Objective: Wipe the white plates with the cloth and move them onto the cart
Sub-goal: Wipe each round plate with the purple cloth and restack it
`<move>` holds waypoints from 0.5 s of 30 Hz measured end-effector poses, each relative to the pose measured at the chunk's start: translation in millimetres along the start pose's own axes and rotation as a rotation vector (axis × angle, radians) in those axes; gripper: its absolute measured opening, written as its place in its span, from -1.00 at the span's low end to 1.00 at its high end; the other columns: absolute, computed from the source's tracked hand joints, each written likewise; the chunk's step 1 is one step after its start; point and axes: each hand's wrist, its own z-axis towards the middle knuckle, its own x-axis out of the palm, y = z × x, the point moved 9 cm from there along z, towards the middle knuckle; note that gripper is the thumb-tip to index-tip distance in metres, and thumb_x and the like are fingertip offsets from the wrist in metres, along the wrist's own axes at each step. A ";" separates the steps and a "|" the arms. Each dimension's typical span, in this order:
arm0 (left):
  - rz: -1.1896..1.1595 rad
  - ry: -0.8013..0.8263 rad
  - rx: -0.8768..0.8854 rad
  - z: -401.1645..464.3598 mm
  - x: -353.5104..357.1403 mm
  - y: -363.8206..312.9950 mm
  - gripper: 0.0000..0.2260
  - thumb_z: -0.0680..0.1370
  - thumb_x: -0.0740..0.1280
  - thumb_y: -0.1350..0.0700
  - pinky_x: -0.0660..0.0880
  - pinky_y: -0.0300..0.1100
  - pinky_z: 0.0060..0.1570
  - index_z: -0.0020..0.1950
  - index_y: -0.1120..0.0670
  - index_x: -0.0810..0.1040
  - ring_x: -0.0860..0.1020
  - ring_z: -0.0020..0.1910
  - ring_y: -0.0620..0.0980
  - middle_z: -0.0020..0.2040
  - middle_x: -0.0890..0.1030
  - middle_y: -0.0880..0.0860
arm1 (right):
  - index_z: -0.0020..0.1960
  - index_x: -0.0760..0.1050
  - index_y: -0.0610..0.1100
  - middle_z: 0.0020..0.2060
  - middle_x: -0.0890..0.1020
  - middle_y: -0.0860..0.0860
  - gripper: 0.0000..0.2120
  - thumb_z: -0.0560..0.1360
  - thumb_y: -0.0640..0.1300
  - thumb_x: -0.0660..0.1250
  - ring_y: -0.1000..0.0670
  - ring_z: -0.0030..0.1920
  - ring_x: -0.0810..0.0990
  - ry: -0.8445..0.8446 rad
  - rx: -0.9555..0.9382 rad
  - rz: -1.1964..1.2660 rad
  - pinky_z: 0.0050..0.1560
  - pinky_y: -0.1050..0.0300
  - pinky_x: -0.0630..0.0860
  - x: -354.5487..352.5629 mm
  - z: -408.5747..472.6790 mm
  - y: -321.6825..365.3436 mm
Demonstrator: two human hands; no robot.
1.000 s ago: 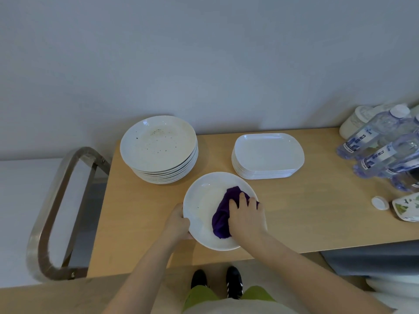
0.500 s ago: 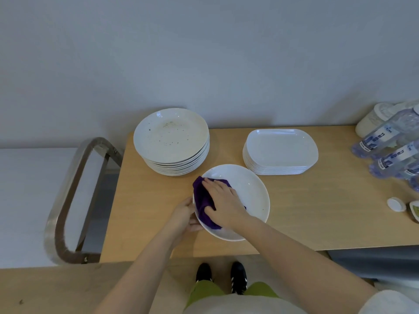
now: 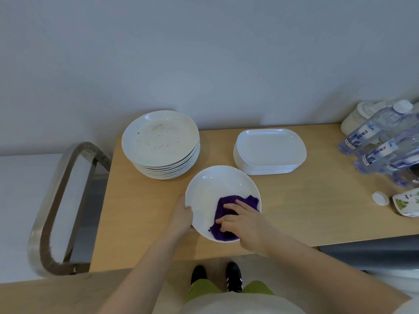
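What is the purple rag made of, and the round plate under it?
The purple cloth looks like soft, fuzzy fabric, maybe microfibre: it bunches and folds under the right hand. The round plate looks like glazed ceramic, smooth and shiny with small light glints, though hard plastic is possible.

Clear plastic water bottles (image 3: pixel 385 141) cut off by the right edge. Green-printed white packet (image 3: pixel 408 203) likewise cropped, print too small to read. Curved metal cart handle (image 3: pixel 59 200) partly hidden behind the light wooden tabletop (image 3: pixel 306 205).
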 end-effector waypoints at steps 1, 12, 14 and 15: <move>0.011 -0.003 0.016 0.3 1.1 -2.3 -0.74 0.54 0.20 0.20 0.59 -0.13 -0.39 0.22 0.04 0.43 0.61 -0.07 0.06 0.10 0.56 0.08 | 0.27 0.51 0.02 0.35 0.46 0.15 -0.56 0.45 -0.32 0.28 -0.03 0.51 0.12 -0.009 0.019 -0.019 0.47 0.03 -0.22 -2.0 -5.2 -6.2; 0.033 -0.060 -0.019 5.7 -5.3 5.1 -0.67 0.61 0.11 0.21 0.60 -0.10 -0.34 0.35 -0.02 0.35 0.56 0.07 0.11 0.18 0.50 0.03 | 0.10 0.63 -0.13 0.11 0.63 -0.09 -0.56 0.27 0.02 0.51 -0.15 0.14 0.58 -0.366 0.503 -0.166 0.13 -0.06 0.53 -36.7 -21.3 -24.8; 0.024 -0.058 -0.018 7.0 -4.4 5.6 -0.70 0.60 0.15 0.20 0.60 -0.09 -0.34 0.32 -0.04 0.36 0.57 0.02 0.08 0.15 0.52 0.01 | 0.36 0.44 -0.16 0.33 0.47 -0.19 -0.34 0.36 0.15 0.43 -0.25 0.33 0.43 -0.238 0.642 -0.119 0.31 -0.15 0.37 -16.5 -16.6 -34.3; 0.011 -0.056 -0.021 7.1 -4.3 5.9 -0.72 0.60 0.17 0.19 0.59 -0.11 -0.37 0.28 -0.05 0.38 0.57 -0.02 0.05 0.11 0.53 -0.01 | 0.45 0.29 -0.15 0.42 0.34 -0.20 -0.28 0.42 0.18 0.37 -0.25 0.41 0.31 -0.199 0.676 -0.106 0.40 -0.15 0.25 -9.4 -13.7 -39.5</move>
